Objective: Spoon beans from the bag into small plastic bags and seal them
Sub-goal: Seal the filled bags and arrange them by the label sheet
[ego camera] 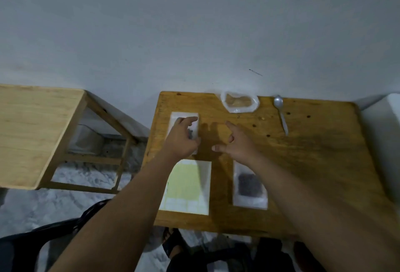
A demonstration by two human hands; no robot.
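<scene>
On the wooden table lies a small plastic bag with dark beans in it, at the far left. My left hand rests on top of it with fingers spread, covering most of it. My right hand hovers open over bare wood to its right, holding nothing. A second small bag of dark beans lies flat nearer me, under my right forearm. The open clear bag of beans stands at the table's far edge. A metal spoon lies to its right.
A white sheet with a pale green grid of labels lies near the front edge. Loose beans dot the far right of the table. A second wooden table stands to the left. A white wall is behind.
</scene>
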